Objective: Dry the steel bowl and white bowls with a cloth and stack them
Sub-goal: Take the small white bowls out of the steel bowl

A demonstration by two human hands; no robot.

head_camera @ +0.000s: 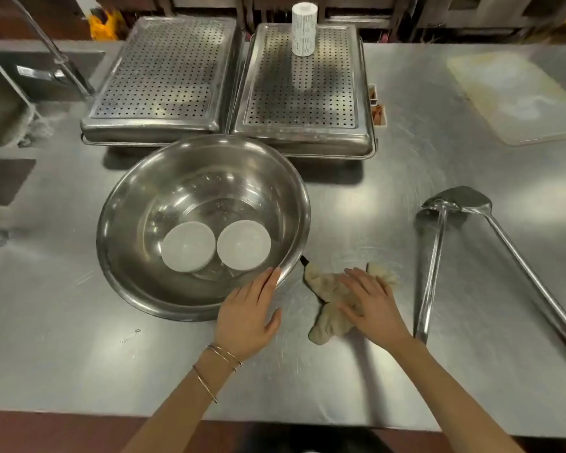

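Observation:
A large steel bowl [164, 191] sits on the steel counter. Two small white bowls lie side by side in its bottom, one on the left [188, 247] and one on the right [243, 245]. My left hand [247, 317] has straight fingers whose tips touch the steel bowl's near right rim. A crumpled beige cloth [329, 308] lies on the counter just right of the bowl. My right hand [371, 305] rests flat on top of the cloth, fingers spread.
Two perforated steel trays [164, 76] [303, 89] stand behind the bowl, a white cylinder [304, 29] on the right one. A ladle [433, 266] and a long-handled spatula [517, 259] lie at the right. A sink [0, 106] is at the far left, a cutting board [513, 96] at the back right.

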